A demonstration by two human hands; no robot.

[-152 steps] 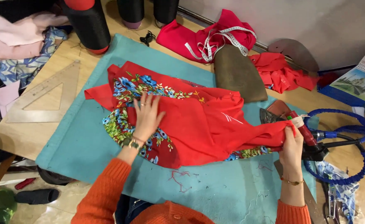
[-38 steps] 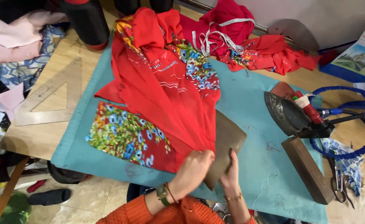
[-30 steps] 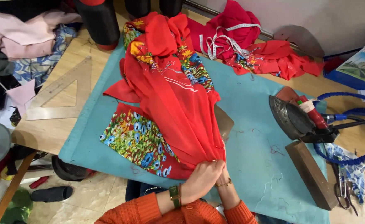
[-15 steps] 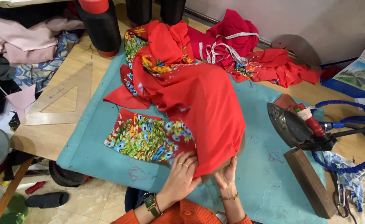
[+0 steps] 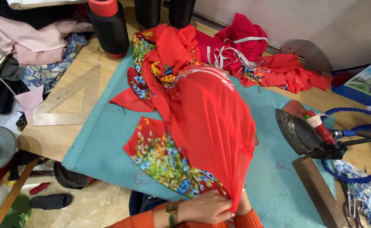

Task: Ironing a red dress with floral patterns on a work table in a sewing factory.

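Red cloth: a sheer red fabric with a floral-printed border runs from the upper middle of the frame down to the bottom centre, draped over something beneath it, and narrows to a gathered point at the hands.
Floral panel: the green, blue and yellow printed part lies flat on the mat, lower centre, just left of the red drape.
Left hand: the left hand, bottom centre, has its fingers closed around the gathered lower end of the red cloth; a watch sits on its wrist.
Right hand: the right hand is mostly hidden behind the hanging cloth just right of the left hand; it touches the cloth, but I cannot tell how its fingers are set.
Mat: a teal pressing mat covers the wooden table under the cloth.
Iron: a dark iron rests tilted at centre right on the mat, with a blue coiled hose looping at the right edge.
Wooden block: a long block lies at lower right, just below the iron.
More red cloth: a heap with a white measuring tape lies at upper centre right.
Set square: a clear triangle lies at left on the table.
Thread cones: black cones stand at the top edge.
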